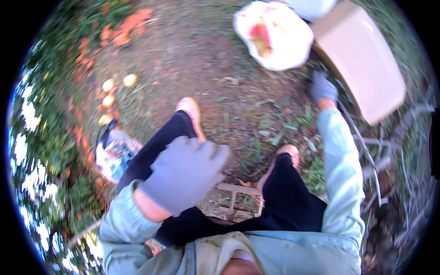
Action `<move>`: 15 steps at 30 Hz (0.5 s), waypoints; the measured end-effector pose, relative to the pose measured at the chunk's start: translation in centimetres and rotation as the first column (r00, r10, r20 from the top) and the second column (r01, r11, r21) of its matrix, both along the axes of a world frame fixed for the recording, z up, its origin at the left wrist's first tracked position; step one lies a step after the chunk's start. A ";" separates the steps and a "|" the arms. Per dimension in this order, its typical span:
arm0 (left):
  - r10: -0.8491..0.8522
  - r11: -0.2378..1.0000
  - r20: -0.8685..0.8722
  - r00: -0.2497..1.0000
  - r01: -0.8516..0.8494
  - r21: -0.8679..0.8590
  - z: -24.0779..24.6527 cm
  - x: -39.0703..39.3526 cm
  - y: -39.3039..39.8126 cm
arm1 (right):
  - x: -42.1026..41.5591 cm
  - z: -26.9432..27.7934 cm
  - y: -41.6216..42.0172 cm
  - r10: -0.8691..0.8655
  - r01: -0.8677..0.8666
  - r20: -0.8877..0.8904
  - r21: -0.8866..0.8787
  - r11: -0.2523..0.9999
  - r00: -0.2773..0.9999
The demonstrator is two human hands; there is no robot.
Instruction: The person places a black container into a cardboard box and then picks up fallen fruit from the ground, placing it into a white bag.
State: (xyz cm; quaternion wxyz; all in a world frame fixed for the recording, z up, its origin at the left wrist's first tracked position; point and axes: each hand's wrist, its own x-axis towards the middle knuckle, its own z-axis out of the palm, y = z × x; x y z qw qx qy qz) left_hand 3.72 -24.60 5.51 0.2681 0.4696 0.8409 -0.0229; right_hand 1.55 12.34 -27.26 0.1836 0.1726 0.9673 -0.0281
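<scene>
My left hand (185, 173), in a grey knit glove, hovers over my left leg with its back towards me and its fingers bent. Its palm is hidden. My right hand (323, 88), also gloved, reaches down beside a pale beige box (364, 62). Its fingers are blurred, so whether they hold anything is unclear. Just ahead of that hand stands a white bag (292, 44), its mouth spread, with red and yellow items (262, 37) inside, probably fruit.
Several yellow round fruits (130, 80) lie on the ground at left, near a patterned bag (115, 154). Dry branches (364, 147) spread at right beyond my arm. A slatted frame (235, 197), apparently a low seat, is between my legs. Leafy foliage (51, 120) borders the left.
</scene>
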 end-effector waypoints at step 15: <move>-0.044 0.999 0.038 0.998 0.045 -0.025 0.7 0.2 1.3 | 5.8 2.7 -0.4 -0.028 0.055 0.247 -0.105 0.993 0.969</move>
